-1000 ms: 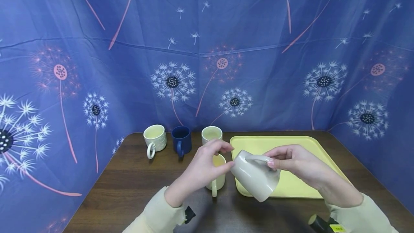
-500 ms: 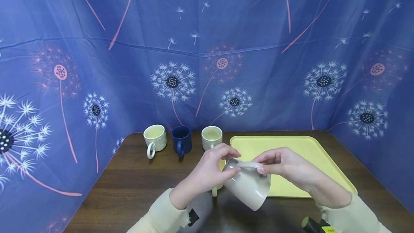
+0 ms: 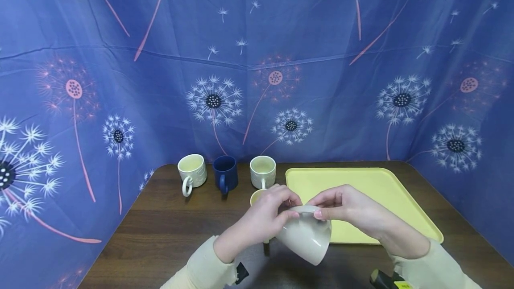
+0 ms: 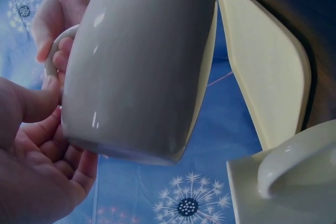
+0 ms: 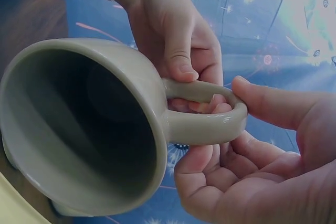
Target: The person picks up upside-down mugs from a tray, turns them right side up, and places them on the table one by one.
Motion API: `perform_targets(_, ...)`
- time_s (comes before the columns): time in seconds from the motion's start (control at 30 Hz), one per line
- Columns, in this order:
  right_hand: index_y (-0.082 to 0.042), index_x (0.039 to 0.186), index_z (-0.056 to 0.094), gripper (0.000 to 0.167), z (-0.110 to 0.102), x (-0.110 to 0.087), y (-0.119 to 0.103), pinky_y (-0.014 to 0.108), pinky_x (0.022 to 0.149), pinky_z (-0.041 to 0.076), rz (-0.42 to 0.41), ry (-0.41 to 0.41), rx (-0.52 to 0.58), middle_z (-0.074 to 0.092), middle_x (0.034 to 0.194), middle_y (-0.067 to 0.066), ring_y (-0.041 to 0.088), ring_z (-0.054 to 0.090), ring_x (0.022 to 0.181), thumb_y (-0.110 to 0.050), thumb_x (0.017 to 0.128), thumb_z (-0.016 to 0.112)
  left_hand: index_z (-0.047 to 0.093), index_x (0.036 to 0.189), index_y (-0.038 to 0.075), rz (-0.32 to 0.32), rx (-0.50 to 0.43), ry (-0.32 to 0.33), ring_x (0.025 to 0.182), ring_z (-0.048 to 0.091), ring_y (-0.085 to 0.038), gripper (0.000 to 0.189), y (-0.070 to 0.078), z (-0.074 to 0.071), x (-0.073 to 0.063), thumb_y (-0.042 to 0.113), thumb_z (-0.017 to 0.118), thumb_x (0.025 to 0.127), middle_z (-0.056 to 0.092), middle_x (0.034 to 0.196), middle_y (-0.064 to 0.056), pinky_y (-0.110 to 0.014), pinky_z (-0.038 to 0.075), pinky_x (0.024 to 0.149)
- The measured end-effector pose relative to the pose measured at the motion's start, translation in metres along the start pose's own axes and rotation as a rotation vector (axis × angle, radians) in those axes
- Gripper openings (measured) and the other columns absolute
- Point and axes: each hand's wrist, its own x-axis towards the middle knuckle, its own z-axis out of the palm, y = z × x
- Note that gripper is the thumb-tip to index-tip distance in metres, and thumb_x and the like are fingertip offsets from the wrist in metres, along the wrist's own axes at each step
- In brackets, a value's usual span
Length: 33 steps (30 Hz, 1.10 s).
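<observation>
A pale grey-white mug [image 3: 308, 241] is held tilted above the table, its mouth towards the lower right. My right hand [image 3: 357, 213] pinches the mug's handle [image 5: 207, 127] between thumb and fingers. My left hand [image 3: 263, 220] also grips the handle, near the mug's base; its thumb [image 5: 181, 59] presses there in the right wrist view. The two hands nearly meet. Behind the left hand, a yellowish mug [image 3: 257, 196] is mostly hidden. The right wrist view looks into the held mug's dark inside, too shadowed to read.
At the back of the wooden table [image 3: 172, 231] stand a white embossed mug [image 3: 196, 175], a dark blue mug [image 3: 226, 175] and another white mug [image 3: 265, 177]. A yellow tray [image 3: 373, 200] lies on the right. Blue dandelion-print cloth [image 3: 249, 70] hangs behind.
My right hand has brought the mug left and lower, turning it slightly. My left hand has moved a little right and down, and its thumb and fingers now hold the handle.
</observation>
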Motion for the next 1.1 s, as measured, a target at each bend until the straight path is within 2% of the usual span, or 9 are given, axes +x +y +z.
perform_targets(0.17,0.005,0.108,0.066,0.026,0.004,0.0,0.001,0.029,0.076,0.053,0.007,0.054,-0.07,0.068,0.101,0.018,0.014,0.065,0.086,-0.011,0.088,0.065,0.06,0.091,0.014,-0.003,0.08,0.015,0.08,0.046,-0.006,0.012,0.002,0.004,-0.001,0.015,0.07,0.084,0.058,0.083,0.008,-0.019,0.039,0.077)
perform_targets(0.4,0.0,0.106,0.067,0.025,0.012,0.002,0.001,0.026,0.074,0.053,-0.022,0.156,-0.177,0.07,0.097,0.011,0.011,0.065,0.084,-0.016,0.087,0.067,0.059,0.09,0.014,-0.026,0.11,0.061,0.078,0.044,-0.006,0.013,-0.001,0.008,-0.003,0.012,0.07,0.083,0.053,0.08,0.007,-0.019,0.038,0.075)
perform_targets(0.6,-0.006,0.103,0.063,0.022,0.018,0.004,0.002,0.025,0.07,0.052,-0.132,0.272,-0.325,0.067,0.088,0.001,0.008,0.062,0.079,-0.017,0.085,0.069,0.059,0.09,0.012,-0.037,0.089,0.129,0.081,0.047,-0.009,0.013,-0.003,0.01,-0.004,0.013,0.07,0.083,0.054,0.083,0.003,-0.021,0.042,0.076)
perform_targets(0.83,-0.01,0.103,0.062,0.027,0.025,0.006,0.01,0.025,0.068,0.053,-0.334,0.396,-0.461,0.066,0.094,-0.002,0.006,0.06,0.082,-0.009,0.079,0.075,0.059,0.09,0.014,-0.063,0.067,0.21,0.082,0.048,-0.008,0.015,-0.005,0.007,-0.007,0.02,0.069,0.082,0.056,0.083,0.006,-0.027,0.041,0.08)
perform_targets(0.93,-0.011,0.104,0.061,0.032,0.028,0.007,0.013,0.024,0.068,0.052,-0.373,0.456,-0.476,0.066,0.093,-0.002,0.006,0.06,0.081,-0.005,0.077,0.076,0.059,0.09,0.013,-0.073,0.047,0.247,0.083,0.048,-0.009,0.017,-0.005,0.006,-0.009,0.022,0.069,0.08,0.056,0.082,0.005,-0.03,0.041,0.082)
perform_targets(1.1,-0.014,0.103,0.061,0.037,0.033,0.01,0.019,0.022,0.069,0.051,-0.413,0.539,-0.508,0.065,0.088,-0.007,0.006,0.059,0.076,0.0,0.073,0.078,0.059,0.092,0.013,-0.134,0.008,0.297,0.085,0.05,-0.009,0.017,-0.004,0.008,-0.012,0.011,0.071,0.081,0.057,0.085,0.004,-0.031,0.04,0.084)
